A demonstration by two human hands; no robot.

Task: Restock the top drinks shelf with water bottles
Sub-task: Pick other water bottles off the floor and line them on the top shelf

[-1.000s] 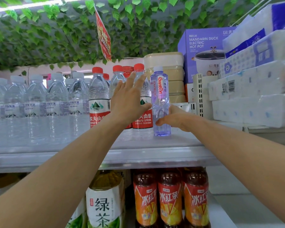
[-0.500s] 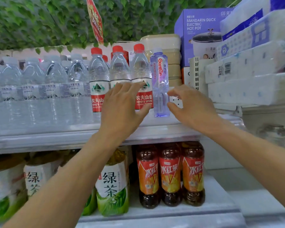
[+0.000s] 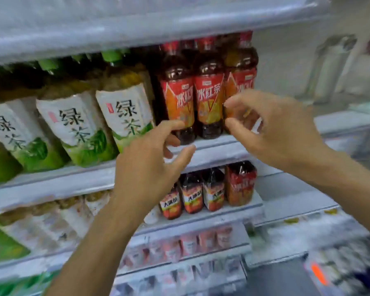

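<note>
The top drinks shelf point(image 3: 137, 33) shows only as a blurred white front edge across the top of the head view; no water bottle is in sight. My left hand point(image 3: 152, 161) hangs in front of the second shelf with loosely curled fingers and holds nothing. My right hand point(image 3: 271, 133) is level with it to the right, fingers also loosely curled and empty, in front of the red iced tea bottles point(image 3: 207, 99). Neither hand touches a bottle.
Green tea bottles point(image 3: 124, 112) with white and green labels fill the left of the second shelf point(image 3: 214, 144). Smaller red tea bottles point(image 3: 192, 195) stand on the shelf below. Lower shelves and a dark floor patch point(image 3: 276, 280) at bottom right are blurred.
The view has swung down from the top shelf to the lower shelves. Both hands have left the purple-labelled water bottle and dropped away from the top shelf, empty.
</note>
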